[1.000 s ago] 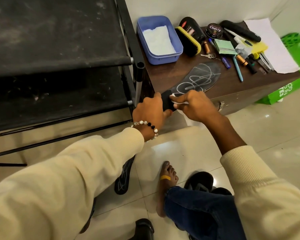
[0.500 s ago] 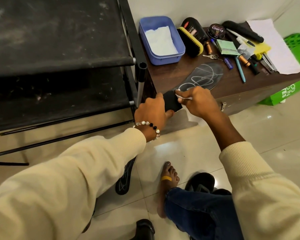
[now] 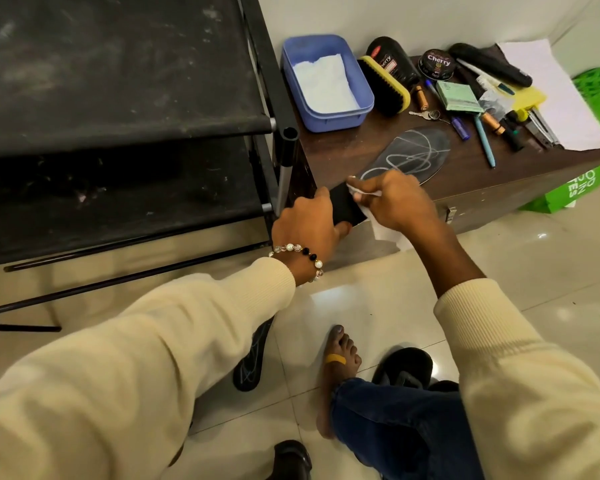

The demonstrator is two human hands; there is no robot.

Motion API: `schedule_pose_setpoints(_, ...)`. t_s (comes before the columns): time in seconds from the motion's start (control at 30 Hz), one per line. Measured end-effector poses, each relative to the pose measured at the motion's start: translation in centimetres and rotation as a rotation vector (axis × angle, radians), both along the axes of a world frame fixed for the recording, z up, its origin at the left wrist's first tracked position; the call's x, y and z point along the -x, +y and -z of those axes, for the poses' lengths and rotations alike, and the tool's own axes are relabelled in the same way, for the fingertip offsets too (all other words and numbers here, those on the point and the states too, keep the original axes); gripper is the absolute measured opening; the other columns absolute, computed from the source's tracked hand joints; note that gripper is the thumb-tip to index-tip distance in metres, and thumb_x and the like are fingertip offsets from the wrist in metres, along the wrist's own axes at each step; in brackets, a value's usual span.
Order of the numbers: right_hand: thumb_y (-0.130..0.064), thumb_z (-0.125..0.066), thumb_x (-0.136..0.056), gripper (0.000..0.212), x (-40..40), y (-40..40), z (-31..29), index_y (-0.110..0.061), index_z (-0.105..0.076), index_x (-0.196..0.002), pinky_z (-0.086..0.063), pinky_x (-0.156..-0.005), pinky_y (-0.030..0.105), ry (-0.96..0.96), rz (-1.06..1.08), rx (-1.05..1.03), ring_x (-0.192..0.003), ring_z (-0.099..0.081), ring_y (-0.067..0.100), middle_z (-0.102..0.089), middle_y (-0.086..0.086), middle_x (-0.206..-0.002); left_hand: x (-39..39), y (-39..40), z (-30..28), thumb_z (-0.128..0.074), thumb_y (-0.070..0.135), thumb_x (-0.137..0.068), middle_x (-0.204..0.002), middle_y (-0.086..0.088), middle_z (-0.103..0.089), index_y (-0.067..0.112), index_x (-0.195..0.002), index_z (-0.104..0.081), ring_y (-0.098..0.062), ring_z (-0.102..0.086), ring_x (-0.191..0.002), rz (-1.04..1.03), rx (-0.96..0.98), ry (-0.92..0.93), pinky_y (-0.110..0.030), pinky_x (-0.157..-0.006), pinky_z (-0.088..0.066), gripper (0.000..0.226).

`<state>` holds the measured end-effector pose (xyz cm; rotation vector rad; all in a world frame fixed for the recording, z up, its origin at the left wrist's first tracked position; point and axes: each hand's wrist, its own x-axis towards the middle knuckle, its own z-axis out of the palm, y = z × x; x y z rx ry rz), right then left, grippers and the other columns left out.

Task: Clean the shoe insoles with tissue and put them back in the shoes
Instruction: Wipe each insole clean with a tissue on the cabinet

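Two hands: left (image 3: 309, 223), right (image 3: 400, 202). Two black insoles with pale scribbles: one (image 3: 413, 155) on the surface (image 3: 465, 174), another (image 3: 252, 358) on the floor. One white tissue (image 3: 383, 230) in hand. One blue tub (image 3: 326, 81) with one white sheet (image 3: 323, 84) inside. One yellow-backed brush (image 3: 383, 86). One black polish bottle (image 3: 392, 60). One round polish tin (image 3: 439, 64). One green pad (image 3: 457, 95). Two brass-coloured batteries (image 3: 420, 97) (image 3: 492, 122). One set of keys (image 3: 426, 115). One teal pen (image 3: 484, 142). One beaded bracelet (image 3: 300, 252). One bare foot (image 3: 336, 372) with one yellow strip (image 3: 335, 358). Two black shoes (image 3: 404, 368) (image 3: 291, 459) at least partly visible.
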<state>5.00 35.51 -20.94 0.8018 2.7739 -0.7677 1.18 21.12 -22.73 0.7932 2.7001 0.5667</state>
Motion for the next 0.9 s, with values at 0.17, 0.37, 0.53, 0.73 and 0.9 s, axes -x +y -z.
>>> schedule_pose_setpoints(0.17,-0.024,-0.06,-0.094,0.029,-0.4,0.5,-0.4,-0.022,-0.066,-0.121,-0.045,-0.092,0.031,0.121,0.058,0.165,-0.11,-0.058,0.019,-0.066,0.004,-0.122,0.1,-0.1,-0.1,-0.062,0.047,-0.087,-0.101,-0.01,-0.063,0.016,-0.127,-0.047,-0.029,-0.063,-0.088,0.005,0.006,-0.003,-0.037,-0.066,-0.054,0.053)
schedule_pose_setpoints(0.37,-0.021,-0.06,-0.093,0.014,-2.3,1.8,-3.6,-0.025,-0.071,-0.101,-0.054,-0.052,0.032,0.485,0.681,0.862,-0.074,-0.062,0.014,-0.067,-0.003,-0.095,0.1,-0.1,-0.5,-0.064,0.05,-0.085,-0.107,-0.01,-0.06,0.016,-0.126,-0.046,-0.029,-0.062,-0.093,-0.013,0.005,-0.01,-0.035,-0.068,-0.051,0.057)
schedule_pose_setpoints(0.53,-0.028,-0.059,-0.093,0.034,-3.7,3.2,-3.1,-0.016,-0.063,-0.124,-0.054,-0.062,0.058,0.414,0.765,1.138,-0.078,-0.064,0.019,-0.064,0.004,-0.097,0.1,0.3,-1.0,-0.064,0.053,-0.083,-0.122,-0.012,-0.05,0.015,-0.127,-0.047,-0.029,-0.057,-0.103,0.009,-0.005,0.068,-0.033,-0.07,-0.046,0.06)
schedule_pose_setpoints(0.73,-0.023,-0.056,-0.094,0.027,-4.7,3.6,-2.1,-0.009,-0.062,-0.117,-0.059,-0.064,0.033,0.468,0.814,1.318,-0.077,-0.069,0.017,-0.068,0.007,-0.096,0.0,1.3,-0.7,-0.064,0.052,-0.083,-0.132,-0.01,-0.039,0.015,-0.131,-0.049,-0.03,-0.039,-0.122,0.114,0.009,0.151,-0.039,-0.094,-0.046,0.062)
schedule_pose_setpoints(0.9,-0.021,-0.063,-0.09,0.02,-5.0,4.1,-1.4,-0.013,-0.072,-0.106,-0.057,-0.076,0.039,0.36,0.668,0.866,-0.096,-0.064,0.027,-0.068,0.011,-0.108,0.1,1.9,-0.3,-0.064,0.056,-0.081,-0.132,-0.007,-0.039,0.018,-0.133,-0.048,-0.03,-0.037,-0.123,0.146,0.025,0.155,-0.04,-0.096,-0.04,0.066)
